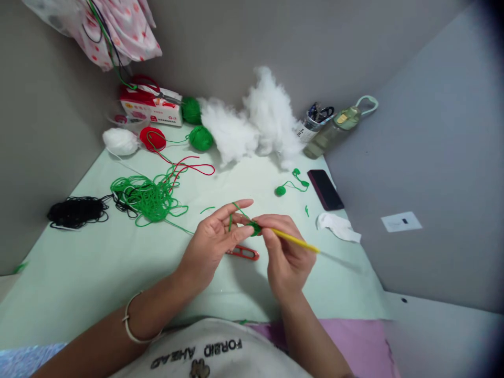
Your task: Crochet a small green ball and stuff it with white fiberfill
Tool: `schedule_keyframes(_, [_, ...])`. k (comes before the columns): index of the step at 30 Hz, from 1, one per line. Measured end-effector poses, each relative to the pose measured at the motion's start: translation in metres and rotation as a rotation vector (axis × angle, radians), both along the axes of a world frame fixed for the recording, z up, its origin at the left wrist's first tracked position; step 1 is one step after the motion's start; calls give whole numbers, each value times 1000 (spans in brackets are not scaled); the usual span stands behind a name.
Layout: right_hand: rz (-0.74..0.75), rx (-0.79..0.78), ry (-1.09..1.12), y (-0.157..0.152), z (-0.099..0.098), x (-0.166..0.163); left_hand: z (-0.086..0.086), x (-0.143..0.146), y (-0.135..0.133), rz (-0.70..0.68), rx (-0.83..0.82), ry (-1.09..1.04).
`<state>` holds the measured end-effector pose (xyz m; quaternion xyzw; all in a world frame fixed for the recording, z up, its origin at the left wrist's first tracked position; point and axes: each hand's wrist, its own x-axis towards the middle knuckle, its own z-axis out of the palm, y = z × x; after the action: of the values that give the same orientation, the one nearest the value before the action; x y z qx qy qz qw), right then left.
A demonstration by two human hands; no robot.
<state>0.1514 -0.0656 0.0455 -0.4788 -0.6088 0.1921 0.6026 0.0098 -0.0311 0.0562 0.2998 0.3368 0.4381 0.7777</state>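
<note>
My left hand (pixel 214 239) pinches a small green crochet piece (pixel 255 228) between thumb and fingers, with green yarn looped over its raised index finger. My right hand (pixel 289 254) is closed around a crochet hook with a yellow handle (pixel 297 240); its fingertips meet the crochet piece, and the hook's tip is hidden there. A strand of yarn runs from my left hand to a loose green yarn tangle (pixel 151 197) on the left of the table. Beneath my hands lies an orange-red thread snipper (pixel 246 253), partly covered by the left hand.
White stuffing (pixel 271 115), green yarn balls (pixel 200 138), a red ball (pixel 153 139) and a white ball (pixel 121 141) line the back. Black yarn (pixel 77 211) lies left. To the right are a phone (pixel 325 189), a bottle (pixel 334 131), a pen cup (pixel 311 128) and white tissue (pixel 338 227).
</note>
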Motion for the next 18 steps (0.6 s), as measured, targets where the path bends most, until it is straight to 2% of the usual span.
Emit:
schedule_keyframes(2, [-43,78,-196,-3,-2,1,-2,1,0,-32,-52,-41])
schedule_keyframes(4, [-58,107,-233,-4,-2,4,-4,0,3,-92,-126,-115])
schedule_keyframes(7, [-62,8,72,-1,3,7,-5,-2,7,-81,-171,-178])
schedule_keyframes(10, [37,-101,318,4,6,7,-5,-3,7,-43,-106,-133])
schedule_keyframes(12, [94,-135,330,5,5,6,-5,-2,5,-53,-67,-90])
schedule_keyframes(18, [109,-220,399,4,1,7,-5,-1,2,-49,-54,-46])
